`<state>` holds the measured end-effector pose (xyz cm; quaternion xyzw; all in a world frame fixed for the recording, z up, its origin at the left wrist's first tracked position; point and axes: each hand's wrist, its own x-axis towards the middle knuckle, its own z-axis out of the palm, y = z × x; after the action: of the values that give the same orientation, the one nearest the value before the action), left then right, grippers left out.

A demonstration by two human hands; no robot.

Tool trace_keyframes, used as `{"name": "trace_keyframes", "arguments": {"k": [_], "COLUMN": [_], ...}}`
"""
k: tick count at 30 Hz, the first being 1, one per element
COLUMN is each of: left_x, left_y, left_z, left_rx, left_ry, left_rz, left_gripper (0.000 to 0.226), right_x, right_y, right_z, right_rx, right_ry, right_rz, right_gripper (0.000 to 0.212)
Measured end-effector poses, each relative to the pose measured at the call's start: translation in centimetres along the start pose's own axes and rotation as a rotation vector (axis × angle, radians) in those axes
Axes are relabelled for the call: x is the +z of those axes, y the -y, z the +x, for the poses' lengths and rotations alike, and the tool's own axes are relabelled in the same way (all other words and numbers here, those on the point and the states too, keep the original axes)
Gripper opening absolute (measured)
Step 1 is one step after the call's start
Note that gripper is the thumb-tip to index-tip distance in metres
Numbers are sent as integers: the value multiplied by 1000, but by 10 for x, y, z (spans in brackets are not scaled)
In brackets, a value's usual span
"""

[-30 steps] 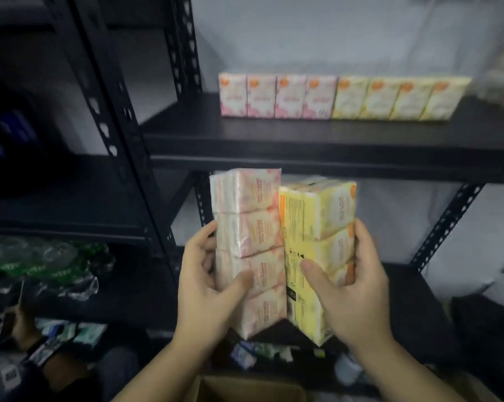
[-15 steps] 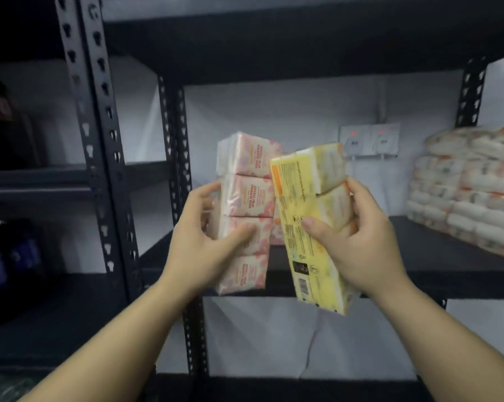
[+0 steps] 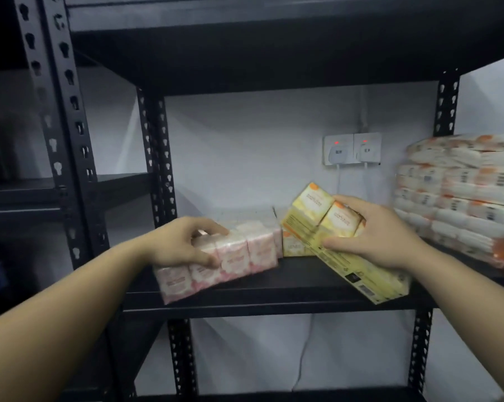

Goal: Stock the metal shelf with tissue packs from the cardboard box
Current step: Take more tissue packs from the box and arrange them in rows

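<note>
A pink tissue pack (image 3: 233, 256) lies on its side on the black metal shelf (image 3: 274, 297), and my left hand (image 3: 184, 242) grips it from above at its left end. My right hand (image 3: 372, 230) grips a yellow tissue pack (image 3: 317, 213), tilted with its far end raised and its near end jutting past the shelf's front edge. Another yellow pack (image 3: 293, 245) stands behind it on the shelf. The cardboard box is out of view.
A tall stack of white and orange tissue bundles (image 3: 459, 198) fills the shelf's right side. Two wall sockets (image 3: 352, 149) sit on the white wall behind. Black slotted uprights (image 3: 68, 140) stand at left, with darker shelving beyond. Another shelf board hangs overhead.
Both hands have carried the packs from upright in front of me down onto the shelf; the pink pack now lies flat and the yellow pack is tipped onto the board.
</note>
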<state>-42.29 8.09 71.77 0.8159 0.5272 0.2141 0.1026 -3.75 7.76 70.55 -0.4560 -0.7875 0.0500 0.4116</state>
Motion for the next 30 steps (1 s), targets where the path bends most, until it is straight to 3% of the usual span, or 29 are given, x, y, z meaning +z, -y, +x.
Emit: {"name": "trace_keyframes", "arguments": {"k": [5,8,10,14,20,23,26,30], "left_x": [3,6,10,23,50,58,62,64], "left_y": [7,7,-2,-33,-31,-21,-19,-19], "left_z": [18,26,32,49,62,62,63,63], "left_rx": [5,14,27,91,68,90,96,105], "left_ry": [132,83,19,-83,-5,-58,-83,-100], "left_rz": [201,263,159,-12,261,227,215,219], "left_gripper": [60,64,71,72,62,57,55,52], "right_x": [6,6,7,7,8,15,25,38], "right_y": [-9,-5,-5,-11,-27,-36,-40,-46], "right_z": [3,8,11,19,20,18,15,11], "right_rx": [-14,-47,-51,-79,-111,-140,-132,-121], "right_ry": [109,141,142,138,144,171,189,121], "right_rz": [-65,-107,-151,-332,-567,-626,-665,-594], "right_gripper": [65,63,66,96,102,106,104,85]}}
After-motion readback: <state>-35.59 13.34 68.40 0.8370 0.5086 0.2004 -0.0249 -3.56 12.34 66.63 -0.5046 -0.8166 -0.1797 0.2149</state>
